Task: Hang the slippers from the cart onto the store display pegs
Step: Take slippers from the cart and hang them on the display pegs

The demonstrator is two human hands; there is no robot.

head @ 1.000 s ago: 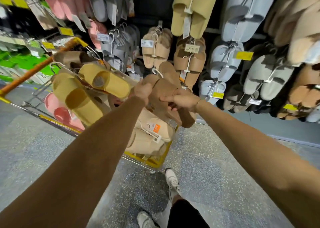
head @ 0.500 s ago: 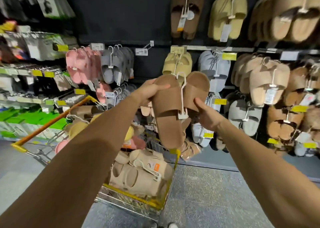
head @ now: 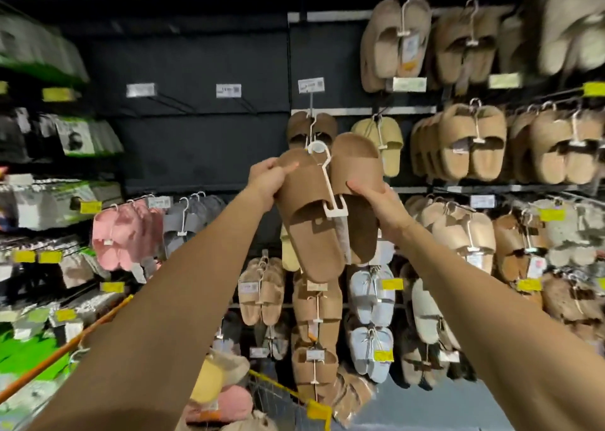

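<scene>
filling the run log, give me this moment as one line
phase: lifting to peg | left hand: grips brown slipper pair | right hand: grips same pair | hanger hook: not yet on peg | cart: more slippers

The cart [head: 288,394] is cut off below; left-hand shelf goods [head: 42,54] are blurred.

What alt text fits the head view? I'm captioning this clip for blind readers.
Two hands hold up a pair of brown slippers on a white hanger, the left hand gripping one slipper and the right hand the other, before a dark wall of hanging slippers. A cart of slippers stands below.
</scene>
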